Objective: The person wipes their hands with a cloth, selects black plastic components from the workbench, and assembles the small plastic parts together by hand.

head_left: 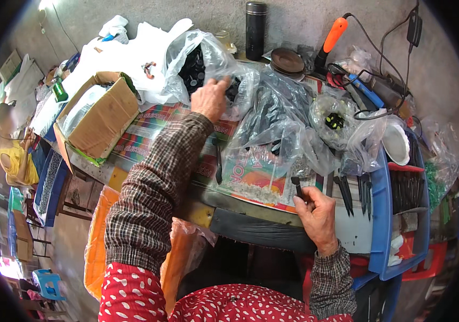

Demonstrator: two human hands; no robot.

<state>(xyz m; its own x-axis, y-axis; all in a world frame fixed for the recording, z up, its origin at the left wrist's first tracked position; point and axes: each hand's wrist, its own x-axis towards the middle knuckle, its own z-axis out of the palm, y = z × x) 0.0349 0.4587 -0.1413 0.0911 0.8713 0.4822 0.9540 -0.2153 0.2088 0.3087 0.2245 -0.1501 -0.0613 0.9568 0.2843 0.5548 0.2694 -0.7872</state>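
Note:
My left hand (209, 99) reaches over the table to a clear plastic bag (173, 51) holding small black round-headed pieces (193, 67). Its fingers are bent at the bag's mouth, and their tips are hidden. Close to the table's front edge, my right hand (316, 214) pinches a slim black plastic piece with a wider, blocky head (296, 181) pointing up. Between my hands lies a single long black piece (219, 163). Just right of my right hand, several pointed black stakes (343, 193) lie side by side.
A cardboard box (103, 121) stands left of my left arm. Another clear bag (278, 107) with dark contents covers the middle. At right, a blue tray (381, 214) holds more black stakes. Behind are a black flask (255, 32), brown dishes (287, 60) and an orange-handled tool (335, 35) with a cord.

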